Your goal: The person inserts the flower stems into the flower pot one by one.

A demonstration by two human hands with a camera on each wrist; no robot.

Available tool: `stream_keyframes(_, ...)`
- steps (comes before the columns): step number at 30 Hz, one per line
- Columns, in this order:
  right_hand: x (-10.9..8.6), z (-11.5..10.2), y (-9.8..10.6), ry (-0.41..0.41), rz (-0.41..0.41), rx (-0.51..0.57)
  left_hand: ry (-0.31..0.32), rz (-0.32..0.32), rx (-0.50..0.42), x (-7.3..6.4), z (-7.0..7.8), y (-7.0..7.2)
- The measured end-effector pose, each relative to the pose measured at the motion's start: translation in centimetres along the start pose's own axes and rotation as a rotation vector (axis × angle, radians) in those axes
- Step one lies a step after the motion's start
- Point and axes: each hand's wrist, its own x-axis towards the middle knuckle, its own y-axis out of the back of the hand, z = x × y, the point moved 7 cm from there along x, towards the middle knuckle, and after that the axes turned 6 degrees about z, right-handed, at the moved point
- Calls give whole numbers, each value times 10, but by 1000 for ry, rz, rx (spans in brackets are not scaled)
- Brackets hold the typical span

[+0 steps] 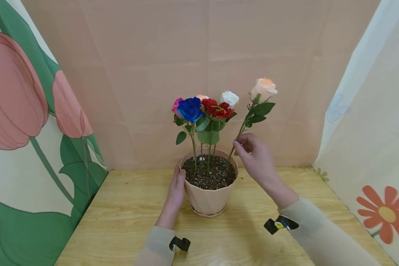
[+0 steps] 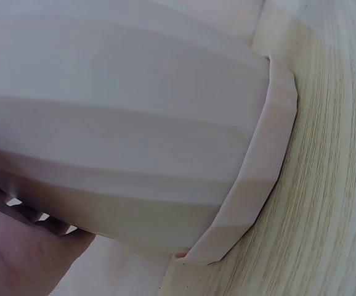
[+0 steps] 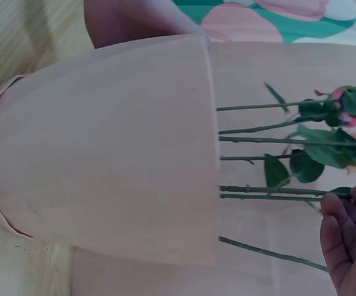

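A pale pink flower pot (image 1: 208,199) full of dark soil (image 1: 212,177) stands upright on a saucer (image 1: 207,214). My left hand (image 1: 176,188) rests against its left wall, thumb by the rim; in the left wrist view its fingers lie partly hidden along the pot. On the right, my right hand (image 1: 257,157) pinches the stem of a peach rose (image 1: 264,89), which leans to the right with its lower end at the soil's right edge. A blue rose (image 1: 190,109), a red flower (image 1: 218,109), a white rose (image 1: 230,98) and a pink bloom (image 1: 176,106) stand in the soil.
The pot is on a light wooden table (image 1: 129,214), near the beige backdrop (image 1: 146,74). A tulip-printed panel (image 1: 16,92) borders the left side, and another printed panel (image 1: 362,155) the right. Another peach bloom (image 1: 203,97) is partly hidden behind the front flowers.
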Motion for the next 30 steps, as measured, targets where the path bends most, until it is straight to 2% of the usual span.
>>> stream_keyframes(12, -4, 6, -20, -5, -49, -33, -27, 5, 11, 3, 0, -1)
stream_keyframes(18, -8, 7, -30, 19, -86, -42, -39, 14, 19, 3, -1, -1)
stream_keyframes(30, -13, 12, -37, 77, -92, -82, -31, 11, -11, 1, -1, -2)
